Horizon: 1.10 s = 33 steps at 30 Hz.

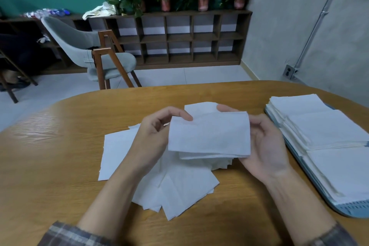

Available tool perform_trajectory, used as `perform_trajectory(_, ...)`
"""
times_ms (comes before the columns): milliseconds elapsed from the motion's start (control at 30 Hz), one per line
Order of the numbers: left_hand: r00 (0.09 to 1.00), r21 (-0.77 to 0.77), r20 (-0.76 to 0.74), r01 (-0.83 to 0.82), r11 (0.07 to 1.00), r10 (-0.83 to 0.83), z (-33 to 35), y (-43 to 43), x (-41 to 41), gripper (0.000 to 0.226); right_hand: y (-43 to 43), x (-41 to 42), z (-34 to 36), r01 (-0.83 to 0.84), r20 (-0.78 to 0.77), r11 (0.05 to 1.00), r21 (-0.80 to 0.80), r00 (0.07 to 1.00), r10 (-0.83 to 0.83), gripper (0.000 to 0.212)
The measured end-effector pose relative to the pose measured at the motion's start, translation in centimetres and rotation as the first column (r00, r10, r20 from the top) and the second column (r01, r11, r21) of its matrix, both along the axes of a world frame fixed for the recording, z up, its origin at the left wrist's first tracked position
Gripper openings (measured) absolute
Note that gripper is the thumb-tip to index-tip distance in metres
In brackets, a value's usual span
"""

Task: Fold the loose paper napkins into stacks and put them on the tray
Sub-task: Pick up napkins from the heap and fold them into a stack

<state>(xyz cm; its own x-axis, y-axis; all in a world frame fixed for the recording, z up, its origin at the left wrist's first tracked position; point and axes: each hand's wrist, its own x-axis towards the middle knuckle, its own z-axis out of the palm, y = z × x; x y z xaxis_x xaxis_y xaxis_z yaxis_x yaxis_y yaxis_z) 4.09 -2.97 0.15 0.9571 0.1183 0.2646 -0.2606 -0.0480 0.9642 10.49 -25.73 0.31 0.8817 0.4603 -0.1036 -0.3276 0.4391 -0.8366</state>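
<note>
Both hands are working one napkin above the desk. The left hand is pinching its upper left corner between thumb and fingers, and the right hand is gripping its right edge, thumb on top. The napkin is hanging doubled over (a fold half made, I judge). Beneath it the loose pile is lying fanned out on the desk, not yet folded. To the right, folded stacks are covering most of the tray, so much seems done, with a fair pile left.
</note>
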Motion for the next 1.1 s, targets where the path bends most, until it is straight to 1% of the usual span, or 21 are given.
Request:
perform_trajectory(67, 1.0, 0.003, -0.024, 0.008, 1.0, -0.008, 0.1, -0.2, -0.2, 0.034, 0.1, -0.1, -0.1, -0.032, -0.004, 0.999, -0.038, 0.999, 0.032, 0.057)
perform_trajectory(133, 0.998, 0.042, -0.061, -0.017, 0.999, 0.02, 0.2, -0.4, -0.3, 0.045, 0.3, -0.4, -0.1, -0.037, 0.024, 0.994, -0.099, 0.999, 0.039, 0.057)
perform_trajectory(200, 0.995, 0.031, -0.088, -0.04, 0.999, 0.043, 0.2, -0.5, -0.2, 0.048, 0.6, -0.6, -0.1, 0.003, 0.096, 0.986, -0.167, 0.995, 0.013, 0.045)
perform_trajectory(267, 0.997, -0.002, -0.07, -0.022, 1.0, 0.022, 0.1, -0.3, -0.1, 0.051, 0.8, -0.8, -0.1, 0.062, 0.17, 0.974, -0.219, 0.985, -0.024, 0.031)
perform_trajectory(333, 0.999, -0.007, -0.05, -0.005, 1.0, 0.005, 0.2, -0.3, -0.3, 0.053, 0.8, -0.9, -0.3, 0.091, 0.207, 0.963, -0.254, 0.978, -0.037, 0.026)
perform_trajectory(400, 0.996, 0.061, -0.054, -0.066, 0.996, 0.07, 0.3, -0.5, -0.5, 0.046, 0.9, -0.9, -0.6, 0.107, 0.219, 0.955, -0.276, 0.975, -0.046, 0.025)
perform_trajectory(467, 0.987, 0.128, -0.025, -0.154, 0.98, 0.158, 0.3, -0.8, -0.6, 0.027, 1.1, -0.9, -0.9, 0.154, 0.25, 0.942, -0.298, 0.965, -0.079, 0.02)
perform_trajectory(500, 0.986, 0.123, -0.011, -0.164, 0.979, 0.167, 0.2, -0.8, -0.5, 0.016, 1.2, -0.9, -0.9, 0.181, 0.272, 0.934, -0.309, 0.958, -0.095, 0.017)
perform_trajectory(533, 0.988, 0.114, -0.004, -0.156, 0.981, 0.157, 0.1, -0.9, -0.5, 0.011, 1.3, -0.9, -1.0, 0.198, 0.287, 0.928, -0.316, 0.952, -0.106, 0.015)
perform_trajectory(567, 0.988, 0.114, 0.001, -0.155, 0.981, 0.156, 0.0, -0.9, -0.5, 0.012, 1.4, -1.0, -1.0, 0.205, 0.295, 0.925, -0.319, 0.949, -0.108, 0.015)
perform_trajectory(633, 0.983, 0.124, 0.0, -0.18, 0.976, 0.182, -0.1, -1.1, -0.4, 0.017, 1.4, -1.1, -1.0, 0.195, 0.306, 0.927, -0.321, 0.948, -0.094, 0.018)
perform_trajectory(767, 0.969, 0.068, -0.031, -0.242, 0.968, 0.244, -0.5, -1.3, -0.1, 0.007, 1.5, -1.3, -1.1, 0.153, 0.332, 0.93, -0.334, 0.943, -0.035, 0.025)
perform_trajectory(867, 0.955, 0.072, -0.052, -0.29, 0.954, 0.294, -0.6, -1.5, 0.0, 0.004, 1.7, -1.4, -1.2, 0.151, 0.385, 0.925, -0.349, 0.923, -0.005, 0.031)
perform_trajectory(1000, 0.956, 0.08, -0.046, -0.286, 0.955, 0.291, -0.7, -1.8, 0.0, 0.004, 1.6, -1.4, -1.3, 0.158, 0.446, 0.92, -0.358, 0.895, 0.02, 0.048)
perform_trajectory(1100, 0.954, 0.076, -0.009, -0.299, 0.951, 0.301, -0.9, -1.7, 0.0, 0.004, 1.6, -1.4, -1.5, 0.164, 0.482, 0.92, -0.356, 0.876, 0.03, 0.056)
